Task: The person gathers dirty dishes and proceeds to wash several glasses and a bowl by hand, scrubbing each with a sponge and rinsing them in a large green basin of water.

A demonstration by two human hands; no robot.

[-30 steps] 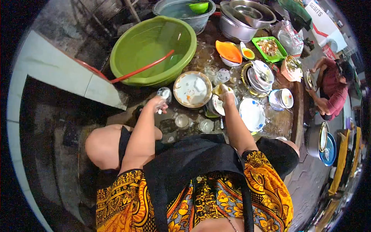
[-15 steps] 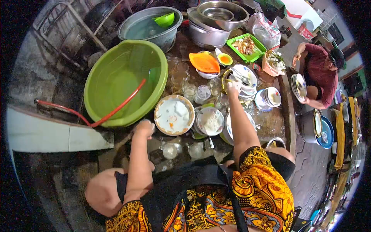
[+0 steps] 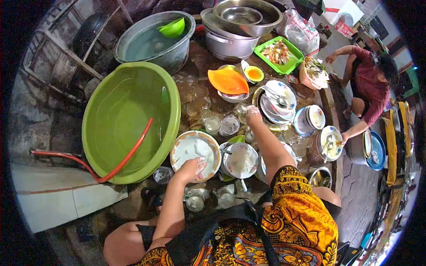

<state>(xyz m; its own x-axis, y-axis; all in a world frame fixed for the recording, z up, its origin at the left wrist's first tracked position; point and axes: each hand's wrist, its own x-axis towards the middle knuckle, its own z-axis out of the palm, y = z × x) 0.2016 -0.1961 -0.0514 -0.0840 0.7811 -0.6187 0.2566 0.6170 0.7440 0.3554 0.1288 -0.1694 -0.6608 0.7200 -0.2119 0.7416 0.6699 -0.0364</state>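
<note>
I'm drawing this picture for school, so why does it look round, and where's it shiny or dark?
In the head view, the lens seems to bend everything, leaving black, rounded corners; in the head view, light glints off the large steel bowl; in the head view, the brown-rimmed bowl looks fairly clear.

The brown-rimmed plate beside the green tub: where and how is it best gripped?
Grip the plate by its near rim from the wearer's side, probably pinching from above and below: it is wide with a raised rim, and the white bowl crowds its right. The left hand is over that rim.
</note>
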